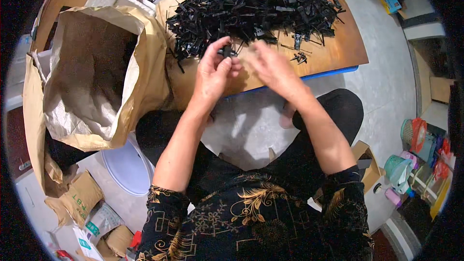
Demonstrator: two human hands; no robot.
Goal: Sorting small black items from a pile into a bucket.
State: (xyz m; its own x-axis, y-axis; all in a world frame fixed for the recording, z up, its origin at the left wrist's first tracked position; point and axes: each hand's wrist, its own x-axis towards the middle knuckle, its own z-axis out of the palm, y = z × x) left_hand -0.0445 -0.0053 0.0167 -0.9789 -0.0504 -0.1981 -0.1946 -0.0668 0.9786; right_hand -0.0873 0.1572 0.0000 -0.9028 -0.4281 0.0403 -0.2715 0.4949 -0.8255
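Between the thumb and fingers of my left hand [216, 70] is a small black plastic part [227, 51], held above the near edge of the table. My right hand [270, 65] is just to the right of it, apart from the part. Its fingers are smeared by motion, so whether they hold anything does not show. Beyond both hands a wide heap of black plastic parts [256, 9], many with thin rods sticking out, covers much of the tabletop. One small loose part [300, 58] lies on the wood near the right of the heap.
The wooden table [350, 50] has a blue edge strip. To the left stands a large open brown paper sack [150, 63] with a white woven lining. A white basin [126, 166] and packed bags [79, 195] are on the floor; baskets [398, 166] stand at right.
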